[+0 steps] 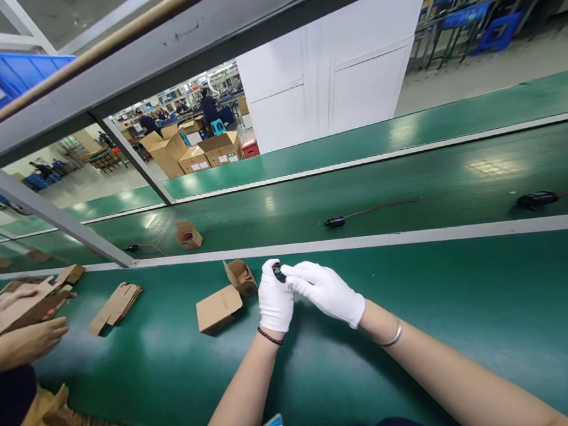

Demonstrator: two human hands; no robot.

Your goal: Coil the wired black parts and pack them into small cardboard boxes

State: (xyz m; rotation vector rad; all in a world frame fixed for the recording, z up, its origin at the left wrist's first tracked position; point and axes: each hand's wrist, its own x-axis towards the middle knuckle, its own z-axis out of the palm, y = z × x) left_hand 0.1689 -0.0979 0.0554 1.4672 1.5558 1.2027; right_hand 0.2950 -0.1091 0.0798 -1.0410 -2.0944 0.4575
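Note:
My left hand, in a white glove, is closed around a small black device with a green and red mark on its end. My right hand, also gloved in white, reaches in from the right with its fingers pinched against that device. The gloves hide most of it, so its full shape cannot be made out. Just left of my left hand are a cardboard box with a raised flap and a closed cardboard box, both on the green worktop.
On the green belt behind lie a black device with a red wire, another black device and a small open box. At left, a co-worker's hands handle flat cardboard near a cardboard stack. A metal post slants up there.

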